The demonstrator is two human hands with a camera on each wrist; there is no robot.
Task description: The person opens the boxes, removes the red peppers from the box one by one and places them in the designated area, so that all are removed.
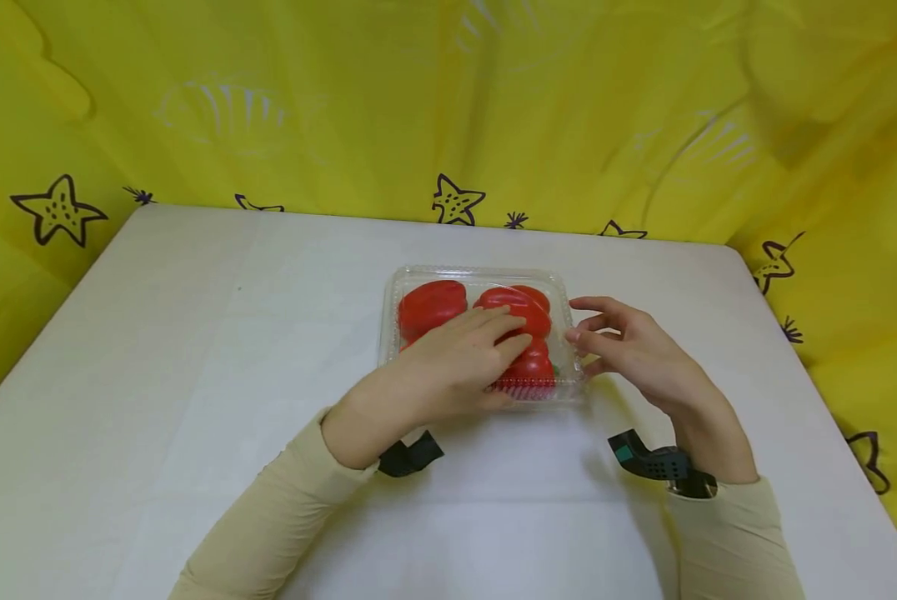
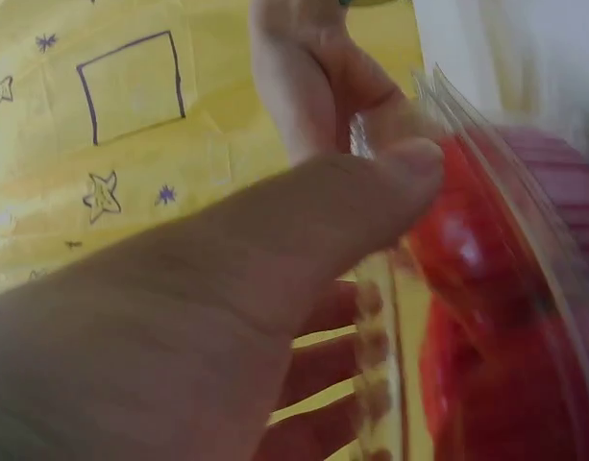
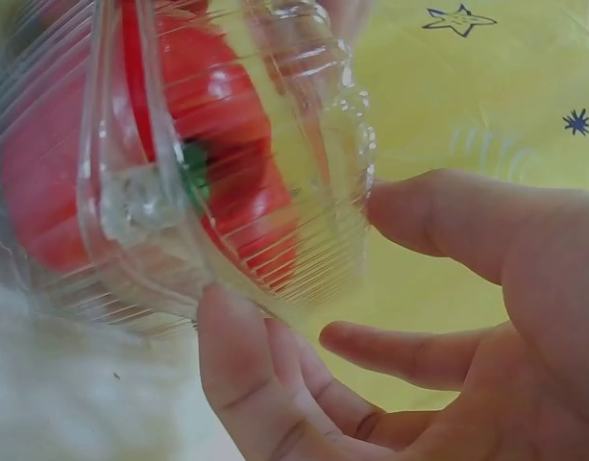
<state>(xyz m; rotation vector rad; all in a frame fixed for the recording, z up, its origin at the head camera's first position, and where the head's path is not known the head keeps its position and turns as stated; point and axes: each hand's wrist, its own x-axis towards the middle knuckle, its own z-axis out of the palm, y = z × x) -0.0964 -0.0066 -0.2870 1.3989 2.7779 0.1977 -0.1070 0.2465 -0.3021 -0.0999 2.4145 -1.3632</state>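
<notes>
The clear box (image 1: 486,272) sits near the middle of the white bench (image 1: 193,375), with 12 o'clock being the side far from the person. It is full of red peppers (image 1: 432,304), and one has a green stem (image 3: 194,168). The long way of the box runs from 9 o'clock to 3 o'clock, so a short end faces the right hand (image 1: 628,342).

That hand is at the 3 o'clock end. Its fingers are loosely bent and spread apart, with the tips at the edge and nothing wrapped up in them. From those tips, the box lies toward 9 o'clock.

The left hand (image 1: 459,358) is the nearer one, because it lies right over the box. It comes in from 7 o'clock and its fingers point toward 2 o'clock. They are almost straight, flat over the top and not curled round anything. Its thumb is down by the 6 o'clock side. I can't tell if the top is clicked tight.
</notes>
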